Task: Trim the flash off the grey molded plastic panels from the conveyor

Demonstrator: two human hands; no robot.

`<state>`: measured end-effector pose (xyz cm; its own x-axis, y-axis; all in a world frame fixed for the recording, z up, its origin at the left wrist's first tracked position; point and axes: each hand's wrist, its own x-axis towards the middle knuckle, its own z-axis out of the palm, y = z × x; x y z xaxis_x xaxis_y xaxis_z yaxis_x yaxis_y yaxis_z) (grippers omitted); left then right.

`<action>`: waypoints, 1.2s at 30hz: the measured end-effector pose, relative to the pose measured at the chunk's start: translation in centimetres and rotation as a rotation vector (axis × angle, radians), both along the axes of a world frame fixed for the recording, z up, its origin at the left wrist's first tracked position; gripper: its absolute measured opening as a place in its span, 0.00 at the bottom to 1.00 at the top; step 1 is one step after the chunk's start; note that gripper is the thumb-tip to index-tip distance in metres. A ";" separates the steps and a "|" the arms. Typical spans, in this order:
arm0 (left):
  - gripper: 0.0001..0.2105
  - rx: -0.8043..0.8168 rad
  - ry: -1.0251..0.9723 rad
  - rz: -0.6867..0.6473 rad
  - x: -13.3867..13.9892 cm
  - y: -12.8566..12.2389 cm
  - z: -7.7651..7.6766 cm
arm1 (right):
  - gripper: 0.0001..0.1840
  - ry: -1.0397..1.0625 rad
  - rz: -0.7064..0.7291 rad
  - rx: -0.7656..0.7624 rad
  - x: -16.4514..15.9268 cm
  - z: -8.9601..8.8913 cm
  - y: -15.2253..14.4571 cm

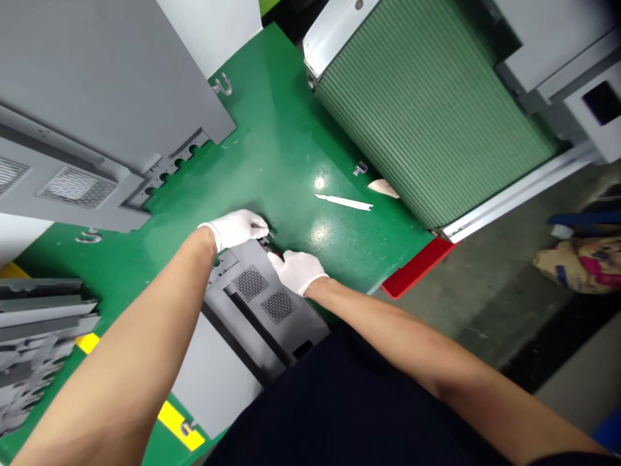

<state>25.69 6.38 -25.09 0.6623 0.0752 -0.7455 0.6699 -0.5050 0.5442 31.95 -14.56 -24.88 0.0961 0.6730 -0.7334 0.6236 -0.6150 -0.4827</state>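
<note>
Left hand, right hand: white-gloved, apart from each other, at far edge of grey panel, grip unclear; green table; ribbed green belt, far right; floor, right

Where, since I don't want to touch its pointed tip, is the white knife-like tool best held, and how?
Probably pinch the white knife-like tool by its wider body toward the notched end, across both long edges. Come from above, on the near side: it lies flat on the green table, its point at the opposite end, and a small metal part lies beyond it.
</note>
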 end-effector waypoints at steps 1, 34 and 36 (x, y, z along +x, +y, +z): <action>0.15 -0.004 0.001 0.004 0.0 0.0 -0.1 | 0.31 -0.014 0.018 0.004 0.1 0.0 0.0; 0.10 -0.025 0.016 0.238 -0.2 -0.9 -0.6 | 0.46 -0.034 -0.148 0.003 0.2 -0.4 0.5; 0.11 -0.033 -0.001 0.258 -0.2 -1.0 -1.0 | 0.45 -0.047 -0.110 0.014 0.3 -0.5 0.7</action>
